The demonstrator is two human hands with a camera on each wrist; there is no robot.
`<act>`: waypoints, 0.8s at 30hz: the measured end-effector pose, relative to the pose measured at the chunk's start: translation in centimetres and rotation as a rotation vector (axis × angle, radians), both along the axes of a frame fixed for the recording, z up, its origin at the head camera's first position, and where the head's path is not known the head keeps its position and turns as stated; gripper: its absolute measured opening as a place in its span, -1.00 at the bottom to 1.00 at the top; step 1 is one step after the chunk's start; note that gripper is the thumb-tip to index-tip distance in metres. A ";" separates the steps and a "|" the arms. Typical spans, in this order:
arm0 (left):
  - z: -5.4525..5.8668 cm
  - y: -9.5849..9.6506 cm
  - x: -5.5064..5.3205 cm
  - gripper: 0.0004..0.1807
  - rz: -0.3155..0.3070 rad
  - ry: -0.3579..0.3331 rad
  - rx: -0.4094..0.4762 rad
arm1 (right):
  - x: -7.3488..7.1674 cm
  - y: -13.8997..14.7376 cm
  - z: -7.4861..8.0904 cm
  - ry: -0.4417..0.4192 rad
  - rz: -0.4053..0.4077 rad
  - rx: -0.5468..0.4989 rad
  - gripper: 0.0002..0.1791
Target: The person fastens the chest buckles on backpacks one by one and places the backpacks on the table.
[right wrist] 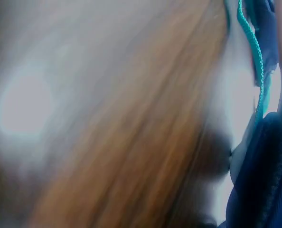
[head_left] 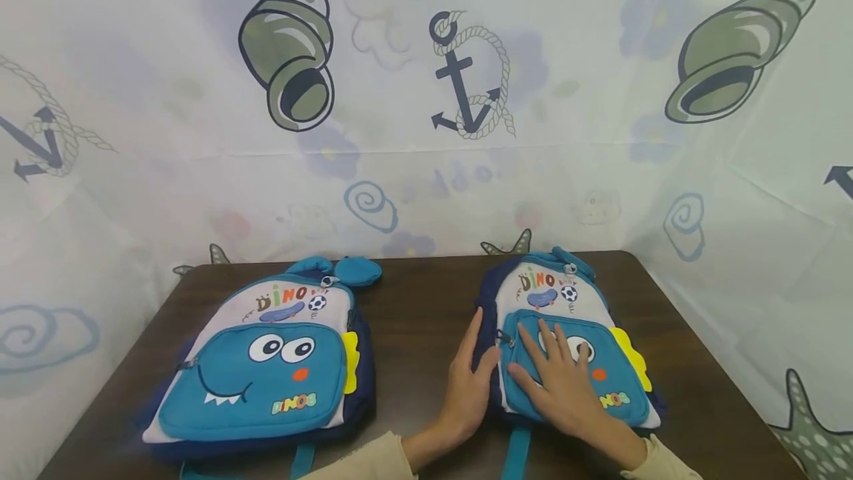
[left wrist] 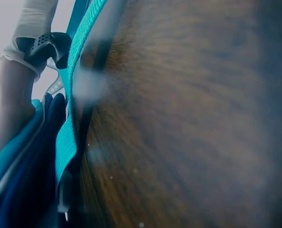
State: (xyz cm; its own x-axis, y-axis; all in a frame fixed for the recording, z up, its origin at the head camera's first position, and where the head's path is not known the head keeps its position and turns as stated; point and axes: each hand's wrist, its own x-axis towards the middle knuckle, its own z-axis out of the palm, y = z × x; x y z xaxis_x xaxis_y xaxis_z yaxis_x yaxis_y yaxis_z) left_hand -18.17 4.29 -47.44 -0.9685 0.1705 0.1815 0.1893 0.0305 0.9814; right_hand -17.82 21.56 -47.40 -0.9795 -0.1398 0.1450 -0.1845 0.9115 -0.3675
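Two matching dinosaur backpacks lie on the table, each with a teal front pocket, white upper panel and yellow spikes. On the right backpack, my right hand rests with spread, straight fingers over the front pocket, covering part of its printed face. My left hand touches the same bag's left side, its fingers extended along the navy edge near the pocket's zipper pull. In the left wrist view, a teal strap runs beside the bag's navy side. Navy fabric shows at the right wrist view's edge.
The left backpack lies apart, its front pocket facing up. A dark brown wooden table supports both bags. White cloth printed with shells and anchors hangs behind and at the sides. A teal strap trails toward the front.
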 end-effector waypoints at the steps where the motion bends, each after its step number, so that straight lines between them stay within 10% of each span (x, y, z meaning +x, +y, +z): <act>1: 0.0 -0.1 0.0 -0.41 -0.004 0.031 0.005 | 0.1 -0.1 0.0 0.004 0.003 -0.022 -0.20; 8: 1.2 -0.2 0.2 -0.46 0.013 0.234 0.027 | 0.6 -0.9 0.8 0.042 0.041 -0.201 -0.25; 24: 5.1 0.2 0.6 -0.48 0.013 0.139 0.170 | 0.6 -3.3 1.7 0.000 0.044 -0.451 -0.31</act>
State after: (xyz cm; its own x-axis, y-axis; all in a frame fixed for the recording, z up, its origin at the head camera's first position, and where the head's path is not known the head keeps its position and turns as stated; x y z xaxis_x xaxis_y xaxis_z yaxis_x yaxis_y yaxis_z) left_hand -17.60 4.47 -42.37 -0.9339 0.1142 0.3388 0.3241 -0.1298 0.9371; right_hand -17.25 18.30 -45.69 -0.9741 -0.1047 0.2006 -0.2196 0.6517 -0.7260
